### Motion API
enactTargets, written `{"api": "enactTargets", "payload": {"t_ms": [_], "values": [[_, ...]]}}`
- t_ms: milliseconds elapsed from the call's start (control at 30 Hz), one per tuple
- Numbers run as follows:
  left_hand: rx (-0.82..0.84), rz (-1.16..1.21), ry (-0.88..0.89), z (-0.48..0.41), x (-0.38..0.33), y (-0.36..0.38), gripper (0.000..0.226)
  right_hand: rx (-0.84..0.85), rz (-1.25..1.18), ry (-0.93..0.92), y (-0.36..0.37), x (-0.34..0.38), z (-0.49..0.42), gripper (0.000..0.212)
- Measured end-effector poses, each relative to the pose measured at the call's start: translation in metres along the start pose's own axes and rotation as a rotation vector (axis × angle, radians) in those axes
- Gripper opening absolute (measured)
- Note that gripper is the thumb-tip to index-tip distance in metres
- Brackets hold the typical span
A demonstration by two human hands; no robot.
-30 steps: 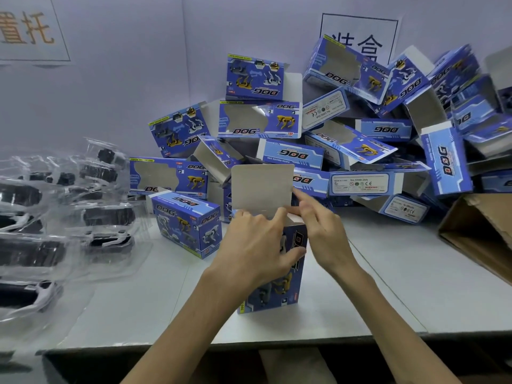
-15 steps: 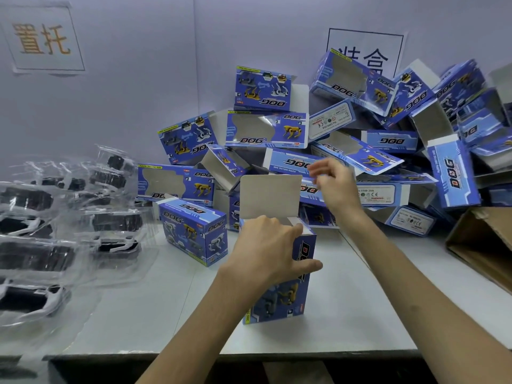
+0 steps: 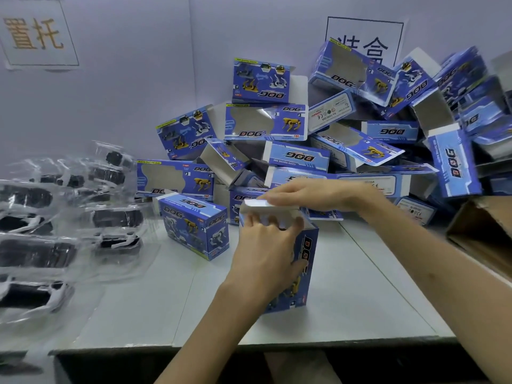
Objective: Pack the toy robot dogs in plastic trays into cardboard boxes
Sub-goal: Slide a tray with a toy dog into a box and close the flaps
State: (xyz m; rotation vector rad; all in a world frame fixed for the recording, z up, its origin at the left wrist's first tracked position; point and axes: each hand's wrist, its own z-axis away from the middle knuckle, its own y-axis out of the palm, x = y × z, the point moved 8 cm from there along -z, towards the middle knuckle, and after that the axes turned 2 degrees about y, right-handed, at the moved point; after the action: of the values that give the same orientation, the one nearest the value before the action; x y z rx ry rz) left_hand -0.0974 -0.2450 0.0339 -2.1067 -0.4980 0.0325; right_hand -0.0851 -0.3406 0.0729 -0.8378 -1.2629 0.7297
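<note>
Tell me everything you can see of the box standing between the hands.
The box is blue printed cardboard with red "DOG" lettering and a yellow robot dog picture on its side. It stands on end on the grey table. The left hand grips its upper part, fingers hooked over the rim. Its plain pale top flap is bent over the opening under the right hand's straight fingers.

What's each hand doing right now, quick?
Left hand: grips the upright box, thumb on its side, fingers at its top edge.
Right hand: open, flat on the top flap.
</note>
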Motion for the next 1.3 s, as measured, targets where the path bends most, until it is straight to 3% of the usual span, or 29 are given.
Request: {"api": "enactTargets", "payload": {"t_ms": [67, 200, 333, 467, 600, 867, 1100, 1300], "values": [[-0.045, 0.039, 0.01, 0.002, 0.0, -0.003, 0.056, 0.011, 0.0, -0.08, 0.017, -0.003, 0.008, 0.033], [-0.064, 0.06, 0.02, 0.003, -0.002, -0.004, 0.051, -0.197, -0.079, -0.212, 0.016, -0.002, 0.016, 0.03], [-0.125, 0.159, -0.012, 0.01, 0.004, -0.003, 0.044, -0.285, -0.071, -0.264, 0.011, -0.001, 0.018, 0.029], [-0.302, 0.41, -0.013, 0.038, 0.001, -0.006, 0.026, -0.272, -0.06, -0.248, 0.014, -0.005, 0.017, 0.032], [-0.404, 0.366, -0.053, 0.058, -0.005, -0.009, 0.015, -0.251, -0.017, -0.251, 0.016, -0.004, 0.016, 0.033], [-0.389, 0.359, -0.055, 0.059, 0.005, -0.01, 0.017, -0.189, 0.042, -0.233, 0.02, 0.001, 0.02, 0.034], [-0.503, 0.458, 0.002, 0.068, 0.007, -0.008, 0.014, -0.148, 0.073, -0.194, 0.028, -0.002, 0.027, 0.034], [-0.516, 0.447, -0.032, 0.067, 0.01, -0.004, 0.018, -0.154, 0.308, -0.171, 0.044, -0.003, 0.04, 0.056]]}}
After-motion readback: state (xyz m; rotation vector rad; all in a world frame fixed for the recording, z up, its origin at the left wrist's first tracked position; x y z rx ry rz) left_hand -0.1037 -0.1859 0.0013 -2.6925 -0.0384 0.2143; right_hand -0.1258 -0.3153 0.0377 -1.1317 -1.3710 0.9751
